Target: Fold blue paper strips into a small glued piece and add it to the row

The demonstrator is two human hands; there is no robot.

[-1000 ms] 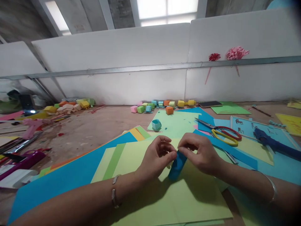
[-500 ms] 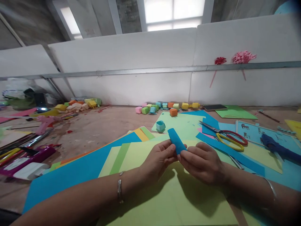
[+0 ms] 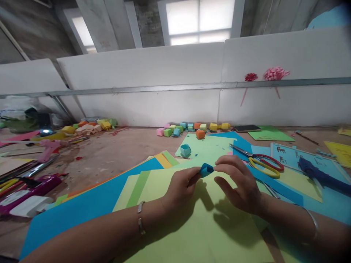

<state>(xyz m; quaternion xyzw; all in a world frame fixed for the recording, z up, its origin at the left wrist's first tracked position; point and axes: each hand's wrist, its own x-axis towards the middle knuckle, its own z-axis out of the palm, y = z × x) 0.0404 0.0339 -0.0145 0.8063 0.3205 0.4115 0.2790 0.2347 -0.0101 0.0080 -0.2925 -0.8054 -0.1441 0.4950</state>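
Blue paper (image 3: 205,170) is pinched at either end by the left hand (image 3: 182,188) and the right hand (image 3: 238,182), its length lying between them, just above the green sheet (image 3: 192,226).

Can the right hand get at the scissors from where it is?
Probably yes: the scissors lie uncovered on the paper just beyond the right hand, nothing between them. Its fingertips touch the folded blue piece the left hand pinches.

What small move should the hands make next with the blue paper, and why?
Probably close the right hand on the blue paper to press its fold: the left hand pinches it, while the right touches it with a fingertip only.
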